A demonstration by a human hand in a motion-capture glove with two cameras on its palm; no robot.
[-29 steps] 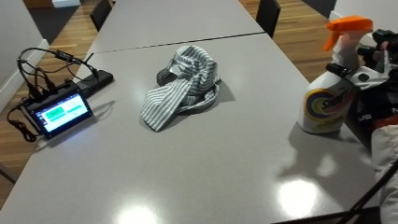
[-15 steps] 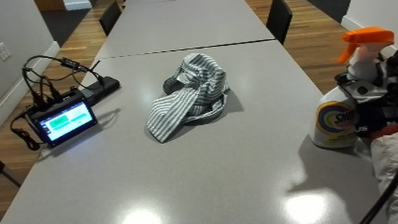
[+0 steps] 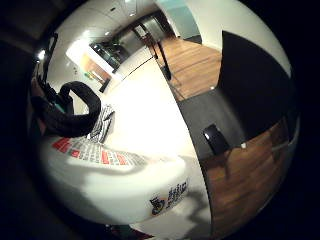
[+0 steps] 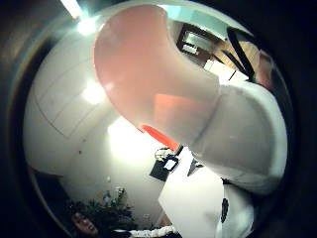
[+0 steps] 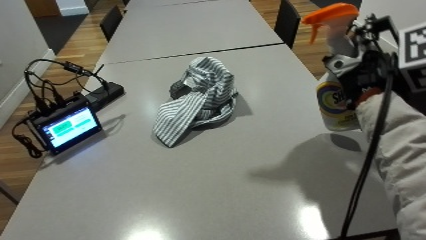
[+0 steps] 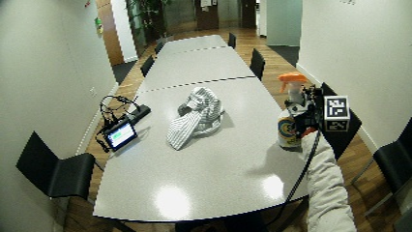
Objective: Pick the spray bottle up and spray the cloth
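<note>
A white spray bottle [image 5: 335, 106] with an orange trigger head [image 5: 331, 14] stands upright at the table's right edge, and my gloved right hand [image 5: 365, 75] grips its neck from the right. I cannot tell whether its base touches the table [image 5: 219, 195]. The bottle's white labelled body [image 3: 115, 185] fills the little finger side palm view. The orange trigger [image 4: 148, 74] fills the thumb side palm view. A grey and white striped cloth [image 5: 200, 97] lies bunched near the table's middle, well to the left of the bottle. In the wide view the bottle [image 6: 287, 129] and cloth [image 6: 196, 116] stand about a forearm's length apart.
A small lit screen [image 5: 66, 127] with black cables and a power strip [image 5: 105, 92] sits by the table's left edge. Black chairs [image 6: 54, 171] stand along both long sides. A second table [image 5: 193, 22] adjoins at the far end.
The outside picture has shifted, so its camera has moved. My hand stays at the bottle's neck. The cloth lies as before.
</note>
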